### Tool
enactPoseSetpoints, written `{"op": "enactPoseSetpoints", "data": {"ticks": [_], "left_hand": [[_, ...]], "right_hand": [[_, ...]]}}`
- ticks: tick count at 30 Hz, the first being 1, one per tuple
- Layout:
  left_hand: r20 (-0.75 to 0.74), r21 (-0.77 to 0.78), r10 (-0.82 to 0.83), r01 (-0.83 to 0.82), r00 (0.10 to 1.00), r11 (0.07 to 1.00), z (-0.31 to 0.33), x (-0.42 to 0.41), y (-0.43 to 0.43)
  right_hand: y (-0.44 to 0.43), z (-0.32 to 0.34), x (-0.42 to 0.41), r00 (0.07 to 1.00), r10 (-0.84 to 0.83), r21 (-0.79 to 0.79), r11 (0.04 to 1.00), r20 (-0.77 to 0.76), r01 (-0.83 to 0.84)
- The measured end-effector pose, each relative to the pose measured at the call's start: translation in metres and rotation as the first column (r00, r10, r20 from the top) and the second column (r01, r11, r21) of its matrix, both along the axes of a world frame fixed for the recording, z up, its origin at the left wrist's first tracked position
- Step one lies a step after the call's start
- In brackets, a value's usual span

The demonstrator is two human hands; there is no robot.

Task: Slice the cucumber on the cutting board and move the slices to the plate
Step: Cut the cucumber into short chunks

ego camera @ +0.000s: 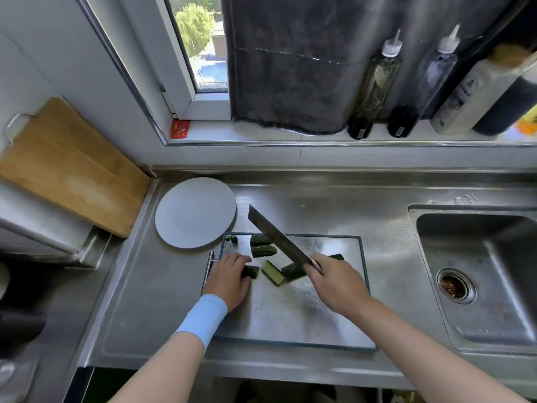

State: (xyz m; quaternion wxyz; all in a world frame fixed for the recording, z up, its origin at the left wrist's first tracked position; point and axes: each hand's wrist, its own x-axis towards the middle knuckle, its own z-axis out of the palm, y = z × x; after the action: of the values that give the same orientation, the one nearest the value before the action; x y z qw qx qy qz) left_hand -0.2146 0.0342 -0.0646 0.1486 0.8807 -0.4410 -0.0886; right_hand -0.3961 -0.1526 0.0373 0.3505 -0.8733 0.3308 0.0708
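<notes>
A steel cutting board (290, 312) lies on the counter with several dark green cucumber pieces on its far half. My left hand (229, 279) holds one cucumber piece (251, 271) down at the board's left side. My right hand (334, 282) grips the handle of a cleaver (276, 235), its blade raised and angled up to the left over the pieces. A cut piece (272, 273) shows its pale inside; another (292, 271) lies beside it under the blade. Two more pieces (263, 246) and small end bits (232, 238) lie at the far edge. The grey plate (195, 212) sits bare at the far left.
A sink (479, 271) with a drain lies to the right. A wooden board (69, 167) leans at the left wall. Sauce bottles (374, 85) and a dark cloth (290, 62) stand on the window sill behind the counter.
</notes>
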Motion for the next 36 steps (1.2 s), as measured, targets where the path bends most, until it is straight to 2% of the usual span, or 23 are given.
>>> {"op": "enactPoseSetpoints", "data": {"ticks": [3,8,12,15,18,23,25,29,31,33,36], "left_hand": [[-0.006,-0.041,-0.064,0.064,0.998,0.997,0.009,-0.015,-0.016],[0.004,0.119,-0.215,0.213,0.977,0.970,0.014,-0.032,-0.042],[0.072,0.158,-0.223,0.209,0.972,0.965,0.016,-0.027,-0.040],[0.056,0.098,-0.189,0.183,0.980,0.978,0.011,-0.020,-0.031],[-0.025,0.020,-0.130,0.130,0.991,0.991,0.016,-0.016,-0.034],[-0.101,0.200,-0.172,0.189,0.980,0.961,0.019,-0.006,-0.045],[-0.111,0.144,-0.177,0.192,0.978,0.971,0.015,-0.004,-0.048],[-0.150,-0.073,-0.108,0.098,0.983,0.993,0.018,0.000,-0.064],[-0.164,-0.150,-0.141,0.116,0.976,0.982,0.021,0.006,-0.081],[-0.175,-0.185,-0.168,0.135,0.970,0.973,0.022,0.013,-0.100],[-0.118,-0.152,-0.215,0.197,0.969,0.969,0.016,0.020,-0.122]], "right_hand": [[-0.013,0.006,-0.005,1.000,-0.001,-0.024,1.000,0.012,0.001],[-0.026,0.008,-0.014,1.000,-0.005,-0.046,0.999,0.008,0.006],[-0.030,0.008,-0.019,1.000,-0.014,-0.040,0.999,0.009,0.014],[-0.030,0.005,-0.017,1.000,-0.031,-0.038,0.999,0.007,0.031],[-0.026,0.002,-0.011,0.997,-0.072,-0.033,0.997,0.010,0.073],[-0.020,-0.003,-0.001,0.985,-0.169,-0.025,0.985,-0.020,0.169],[-0.019,-0.003,0.002,0.982,-0.186,-0.030,0.982,-0.026,0.186],[-0.017,-0.006,0.008,0.970,-0.242,-0.030,0.970,-0.030,0.241],[-0.017,-0.005,0.011,0.961,-0.277,-0.022,0.961,-0.023,0.277],[-0.019,-0.005,0.012,0.952,-0.305,-0.021,0.952,-0.018,0.305],[-0.023,-0.008,0.011,0.941,-0.339,-0.033,0.940,-0.008,0.339]]}}
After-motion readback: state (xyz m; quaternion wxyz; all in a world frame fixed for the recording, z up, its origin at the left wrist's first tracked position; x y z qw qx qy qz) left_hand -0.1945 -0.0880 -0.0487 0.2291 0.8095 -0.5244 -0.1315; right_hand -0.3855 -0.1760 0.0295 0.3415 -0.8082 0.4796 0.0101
